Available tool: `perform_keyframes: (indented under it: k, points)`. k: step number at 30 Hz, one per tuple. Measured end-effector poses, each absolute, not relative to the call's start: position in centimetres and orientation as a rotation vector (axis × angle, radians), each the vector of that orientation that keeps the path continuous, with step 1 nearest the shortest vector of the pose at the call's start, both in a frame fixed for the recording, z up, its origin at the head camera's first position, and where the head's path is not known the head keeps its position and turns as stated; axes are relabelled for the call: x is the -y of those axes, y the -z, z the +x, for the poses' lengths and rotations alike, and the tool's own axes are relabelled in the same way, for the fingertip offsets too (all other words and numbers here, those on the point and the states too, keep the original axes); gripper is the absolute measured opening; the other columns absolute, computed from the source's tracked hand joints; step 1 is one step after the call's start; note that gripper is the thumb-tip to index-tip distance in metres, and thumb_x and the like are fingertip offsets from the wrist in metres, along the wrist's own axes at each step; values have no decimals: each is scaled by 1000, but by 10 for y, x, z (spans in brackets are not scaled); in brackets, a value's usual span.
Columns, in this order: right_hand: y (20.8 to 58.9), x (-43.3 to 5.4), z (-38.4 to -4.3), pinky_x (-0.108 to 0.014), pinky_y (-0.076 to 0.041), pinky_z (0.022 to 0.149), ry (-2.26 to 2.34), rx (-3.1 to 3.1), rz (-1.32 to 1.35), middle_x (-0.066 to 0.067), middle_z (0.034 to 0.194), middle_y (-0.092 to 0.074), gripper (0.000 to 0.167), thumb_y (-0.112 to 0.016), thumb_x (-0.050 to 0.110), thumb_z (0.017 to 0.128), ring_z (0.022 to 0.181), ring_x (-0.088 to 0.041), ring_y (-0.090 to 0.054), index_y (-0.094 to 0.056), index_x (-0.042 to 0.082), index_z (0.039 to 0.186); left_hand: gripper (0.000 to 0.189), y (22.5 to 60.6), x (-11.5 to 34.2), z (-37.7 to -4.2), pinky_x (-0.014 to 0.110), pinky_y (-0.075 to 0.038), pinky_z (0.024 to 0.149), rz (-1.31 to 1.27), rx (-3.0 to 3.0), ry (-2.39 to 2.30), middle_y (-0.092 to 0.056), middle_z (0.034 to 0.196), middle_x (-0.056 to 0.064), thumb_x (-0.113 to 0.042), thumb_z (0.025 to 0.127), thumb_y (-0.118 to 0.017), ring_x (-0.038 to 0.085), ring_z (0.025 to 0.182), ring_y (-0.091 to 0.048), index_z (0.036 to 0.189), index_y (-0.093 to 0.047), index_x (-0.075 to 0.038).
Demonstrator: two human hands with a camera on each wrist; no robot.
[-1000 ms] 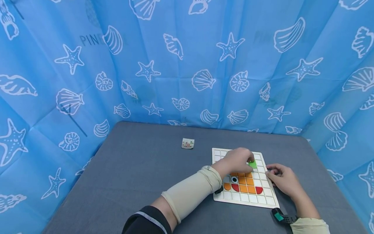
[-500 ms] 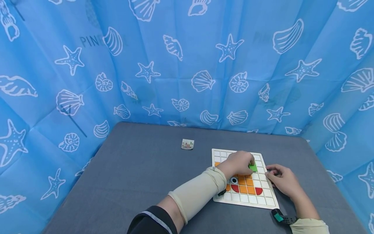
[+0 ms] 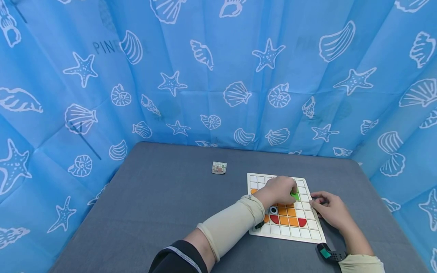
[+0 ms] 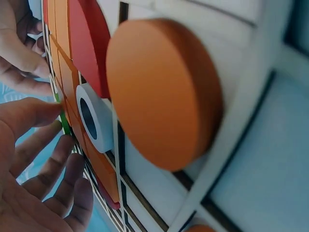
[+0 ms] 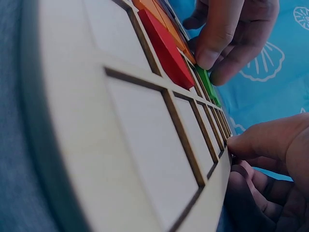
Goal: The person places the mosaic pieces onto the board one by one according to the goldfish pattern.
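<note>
A white grid board (image 3: 300, 235) lies on the grey table with coloured tiles in its cells. My left hand (image 3: 280, 189) reaches over its upper part and pinches a green tile (image 3: 295, 196) between thumb and fingers; the tile also shows in the right wrist view, touching the board. My right hand (image 3: 329, 206) grips the board's right edge, thumb on top and fingers curled beside it. Orange tiles (image 3: 282, 211), red rounded tiles (image 3: 302, 222) and a white eye tile (image 3: 273, 210) sit below the left hand. A round orange tile (image 4: 149, 92) stands large in the left wrist view. The left forearm hides some cells.
A small patterned card (image 3: 219, 168) lies beyond the board, left of it. The grey table (image 3: 164, 182) reaches back to a blue curtain (image 3: 205, 76) printed with white shells and starfish.
My left hand has shifted slightly right and nearer, uncovering an orange tile at the board's upper left. It stays at the green tile. My right hand has kept its place on the edge.
</note>
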State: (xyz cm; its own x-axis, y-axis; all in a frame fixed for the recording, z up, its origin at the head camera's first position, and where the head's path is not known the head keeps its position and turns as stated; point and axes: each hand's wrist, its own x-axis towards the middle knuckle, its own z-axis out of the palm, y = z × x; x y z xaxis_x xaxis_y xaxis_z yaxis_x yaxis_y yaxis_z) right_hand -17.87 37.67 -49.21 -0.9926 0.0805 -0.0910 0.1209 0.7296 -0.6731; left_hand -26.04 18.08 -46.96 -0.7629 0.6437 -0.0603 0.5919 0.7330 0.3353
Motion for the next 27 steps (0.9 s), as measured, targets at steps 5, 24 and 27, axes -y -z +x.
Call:
perform_keyframes:
  k: [5,24,27]
  points:
    - [492,-377,-179,-27,-56,60,1120,-2869,164,-12,98,-61,41,-63,18,104,72,-13,-56,-60,-9,135,12,467,-182,-258,20,-48,70,991,-2755,-434,-72,104,-21,-31,94,-79,-4,91,-59,105,-82,-33]
    - [491,-377,-181,-27,-55,61,1120,-2859,172,-12,100,-62,43,-64,20,106,73,-13,-57,-59,-9,137,15,466,-169,-262,17,-46,72,1030,-2692,-582,-71,105,-16,-30,95,-76,-1,90,-59,109,-80,-28]
    - [491,-377,-180,-27,-55,60,1123,-2861,176,-12,99,-61,43,-63,20,106,73,-14,-57,-59,-10,136,19,457,-157,-262,15,-47,78,1086,-2635,-671,-71,112,-11,-31,98,-73,0,97,-61,115,-79,-24]
